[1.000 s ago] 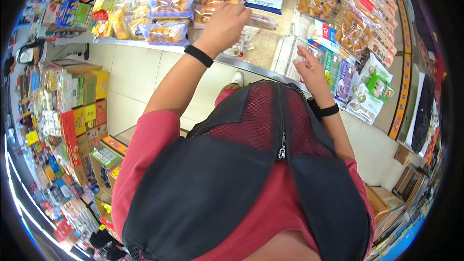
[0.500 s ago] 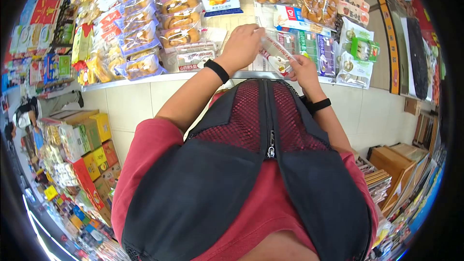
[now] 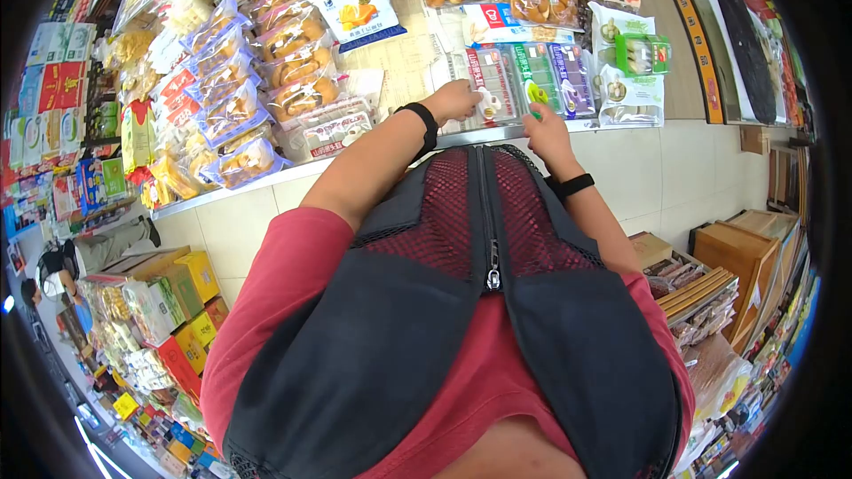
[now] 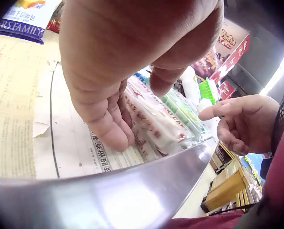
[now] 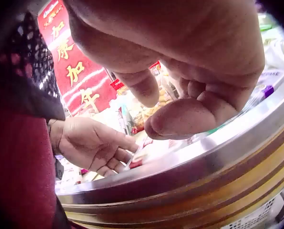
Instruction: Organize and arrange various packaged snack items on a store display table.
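Observation:
A clear cake packet with red print [image 3: 493,80] lies at the counter's front edge, in line with a green packet [image 3: 532,71] and a purple packet [image 3: 572,80]. My left hand [image 3: 455,101] is at its left side, fingertips right at the packet's edge; in the left wrist view the fingers [image 4: 114,136] bend loosely beside it. My right hand [image 3: 550,137] hovers at the front ends of the green and red packets. The right wrist view shows its thumb and finger apart, with nothing between them.
More red-printed packets [image 3: 333,131] lie to the left, beside rows of bagged pastries [image 3: 302,75]. A white-and-blue bag [image 3: 359,9] stands behind. White bags with a green pack [image 3: 642,55] are on the right. The metal counter edge [image 3: 484,135] runs in front.
My left hand went from the left-hand packets to the right, carrying a red-printed packet. Both hands held it half a second ago; now it lies beside the green one.

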`<state>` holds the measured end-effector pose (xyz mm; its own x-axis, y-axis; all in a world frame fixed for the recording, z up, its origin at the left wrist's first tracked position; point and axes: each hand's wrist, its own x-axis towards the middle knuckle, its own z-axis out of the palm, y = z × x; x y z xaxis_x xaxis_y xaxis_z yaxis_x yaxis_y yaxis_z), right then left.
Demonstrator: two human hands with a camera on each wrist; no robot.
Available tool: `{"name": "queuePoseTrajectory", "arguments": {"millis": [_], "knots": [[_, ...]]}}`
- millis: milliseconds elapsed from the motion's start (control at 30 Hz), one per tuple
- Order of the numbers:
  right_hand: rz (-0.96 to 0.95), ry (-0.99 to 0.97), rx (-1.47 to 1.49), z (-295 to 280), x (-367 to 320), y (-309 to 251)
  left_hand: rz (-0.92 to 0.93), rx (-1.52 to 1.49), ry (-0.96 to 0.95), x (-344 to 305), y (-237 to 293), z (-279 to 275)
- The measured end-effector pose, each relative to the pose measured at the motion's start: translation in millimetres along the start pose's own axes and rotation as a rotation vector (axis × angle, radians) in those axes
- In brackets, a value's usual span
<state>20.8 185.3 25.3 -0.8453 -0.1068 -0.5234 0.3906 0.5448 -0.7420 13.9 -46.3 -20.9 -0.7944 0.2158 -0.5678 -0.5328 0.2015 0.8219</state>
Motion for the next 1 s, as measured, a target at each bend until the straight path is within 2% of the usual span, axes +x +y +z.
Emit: {"name": "queuePoseTrajectory", "arguments": {"millis": [33,67,200,267,400,567,667,700,767,900,967,1000], "knots": [[-0.121,0.053,-0.198,-4,4,9,0.0,0.023,0.018,6,-1,1],[-0.153,0.087,-0.177,-5,3,13,0.0,0.045,0.037,8,0,3],[-0.14,0.065,-0.186,-9,-2,20,-0.074,0.047,-0.05,20,1,6],[-0.141,0.068,-0.206,-8,-5,17,-0.078,0.225,-0.053,26,1,7],[-0.213,0.056,-0.269,-9,-10,4,-0.065,0.307,-0.069,25,1,5],[-0.279,0.025,-0.46,-7,-6,-8,0.091,0.23,0.194,21,-8,8],[-0.306,0.014,-0.455,-4,-2,-8,0.176,0.306,0.213,28,-11,11],[-0.307,0.013,-0.457,-4,-2,-9,0.177,0.303,0.215,28,-9,12],[-0.302,-0.005,-0.447,-5,-4,-10,0.134,0.441,0.078,28,-3,14],[-0.293,-0.021,-0.467,-12,-7,-8,0.072,0.376,0.08,17,12,14],[-0.315,-0.001,-0.42,-13,-6,-4,-0.011,0.447,0.137,4,15,12],[-0.325,0.007,-0.421,-13,-6,-3,0.072,0.509,0.285,-3,9,13]]}}
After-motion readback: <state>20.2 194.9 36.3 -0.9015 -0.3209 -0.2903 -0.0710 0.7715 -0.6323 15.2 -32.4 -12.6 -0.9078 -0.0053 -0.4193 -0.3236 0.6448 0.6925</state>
